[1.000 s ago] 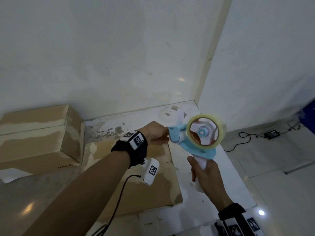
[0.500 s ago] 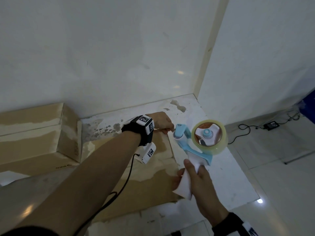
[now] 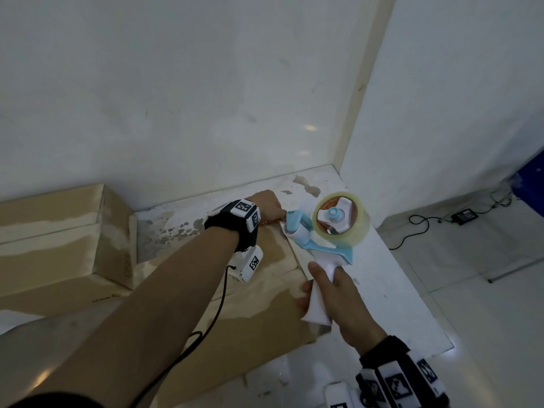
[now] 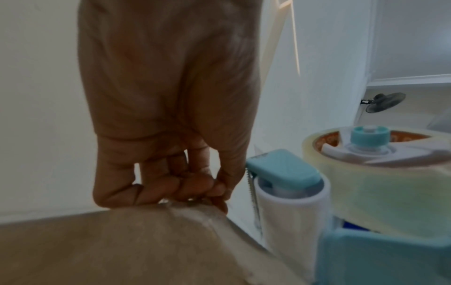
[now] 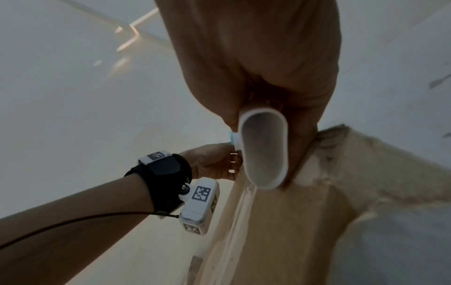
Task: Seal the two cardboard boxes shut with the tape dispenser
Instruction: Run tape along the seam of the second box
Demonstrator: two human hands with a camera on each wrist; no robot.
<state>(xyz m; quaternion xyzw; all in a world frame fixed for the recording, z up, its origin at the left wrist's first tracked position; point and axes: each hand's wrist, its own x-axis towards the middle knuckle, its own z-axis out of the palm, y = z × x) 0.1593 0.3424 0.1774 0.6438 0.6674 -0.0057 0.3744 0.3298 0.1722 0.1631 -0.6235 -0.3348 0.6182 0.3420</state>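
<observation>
At the box's far edge: left hand, fingers bunched together, tips pressed on the cardboard box; whether they pinched tape, cannot tell.
Just right of those fingers: tape dispenser, its toothed blade beside them.
Right hand: fingers clamped round the white handle.
Left wrist view alone: blade teeth, fingertips.
Right wrist view alone: the handle's hollow open end.
Second box: well left of both hands.
</observation>
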